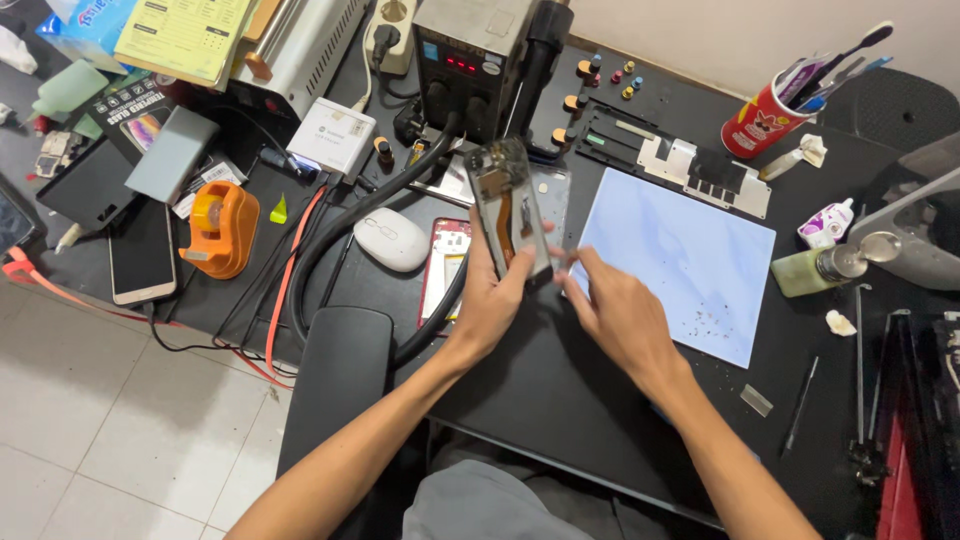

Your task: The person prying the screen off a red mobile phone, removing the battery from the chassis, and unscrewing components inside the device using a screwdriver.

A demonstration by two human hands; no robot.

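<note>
Head view: the left hand (pixel 492 300) holds an opened phone (pixel 510 208) above the dark counter (pixel 560 390). Its grip is closed on the phone's lower end, thumb on the near face and fingers wrapped behind, so the phone rises up and away from the grip. The phone's long axis runs from the palm toward the far edge of the counter, leaning slightly left; its open back, with a brown flex strip down the middle, faces the camera.

The right hand (pixel 612 312) sits just right of that grip, its fingertips (pixel 572 262) at the phone's lower right edge. Whether they pinch anything or only touch I cannot tell.

Just left of the left grip lie a red phone frame (pixel 447 262) and a white mouse (pixel 391 240), with a black hose (pixel 350 222) curving past them. Right of the right hand lies a pale blue mat (pixel 690 255). Beyond the phone stands a black station (pixel 470 60) with a red display. Farther left sits an orange tape dispenser (pixel 220 228).
</note>
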